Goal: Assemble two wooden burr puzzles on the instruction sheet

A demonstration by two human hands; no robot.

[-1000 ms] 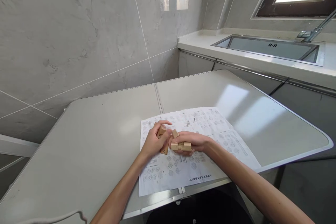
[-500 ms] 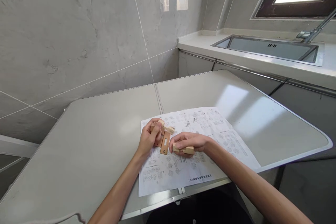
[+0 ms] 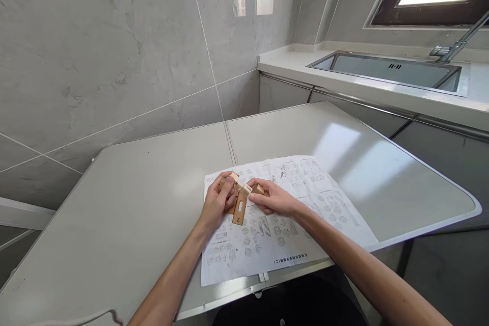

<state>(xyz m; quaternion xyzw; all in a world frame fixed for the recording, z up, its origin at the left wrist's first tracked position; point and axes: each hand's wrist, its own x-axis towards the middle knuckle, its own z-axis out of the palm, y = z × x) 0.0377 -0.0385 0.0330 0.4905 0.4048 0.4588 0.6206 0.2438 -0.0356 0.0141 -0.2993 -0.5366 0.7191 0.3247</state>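
Clock: 12 is the top of the view
Left grip: thumb and fingers pinching a pale block, over the sheet's 10 o'clock part
Right grip: fingers curled around a tan block, at 3 o'clock from the left grip
Block 3: between the two grips, right thumb tip against it; whether the left fingers also bear on it cannot be told
Plate 2: brown, slotted, at 4 o'clock from the left grip, slanting down over the sheet; contact with the paper unclear
Sheet: printed with small diagrams, flat on the table, larger characters near its 6 o'clock edge
Table: pale, glossy, seam running up towards 12
Sink: at 2 o'clock from the table
Faucet: towards the sink's 3 o'clock end
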